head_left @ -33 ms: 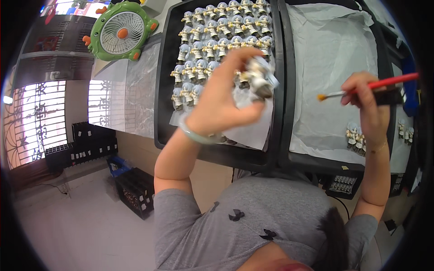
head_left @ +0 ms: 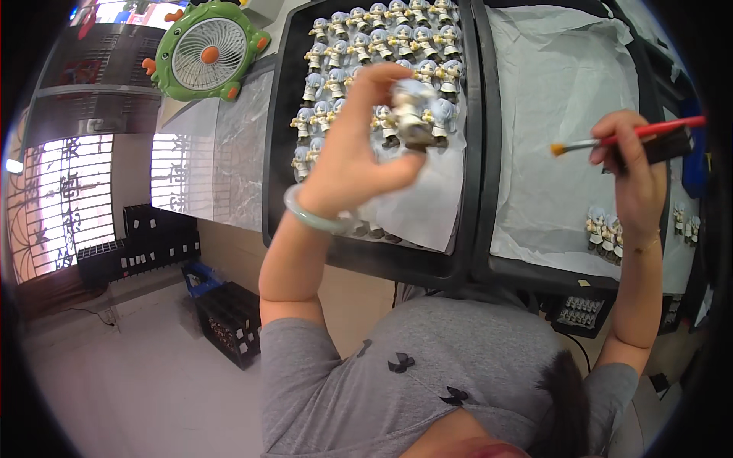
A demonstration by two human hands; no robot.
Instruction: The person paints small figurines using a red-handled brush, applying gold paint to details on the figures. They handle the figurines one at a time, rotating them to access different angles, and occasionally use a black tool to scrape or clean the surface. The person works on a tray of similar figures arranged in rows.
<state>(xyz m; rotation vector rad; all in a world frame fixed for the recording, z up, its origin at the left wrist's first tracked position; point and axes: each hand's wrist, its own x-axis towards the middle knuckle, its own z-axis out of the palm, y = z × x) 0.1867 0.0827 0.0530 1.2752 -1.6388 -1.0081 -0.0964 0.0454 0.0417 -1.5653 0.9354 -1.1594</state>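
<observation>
Between the thumb and fingers of my left hand (head_left: 355,149) is a small figurine (head_left: 413,114) with pale blue hair and a white outfit, blurred by motion. My left hand hangs over a black tray (head_left: 366,263), where rows of similar figurines (head_left: 401,40) stand on white paper; the hand hides some of them. Over the second tray, at the right, my right hand (head_left: 630,156) is closed around a red-handled paintbrush (head_left: 664,128) with a yellowish tip pointing left. A black block-like object (head_left: 670,146) is also in that hand, its kind unclear.
White paper (head_left: 561,99) lines the right-hand black tray (head_left: 550,276), with several figurines (head_left: 605,235) in its near right corner. A green animal-shaped fan (head_left: 208,53) stands at the far left. Black crates (head_left: 229,324) sit on the floor at left.
My left hand has shifted left and slightly away from me with the figurine. My right hand, with the brush, has moved a little right and farther from me.
</observation>
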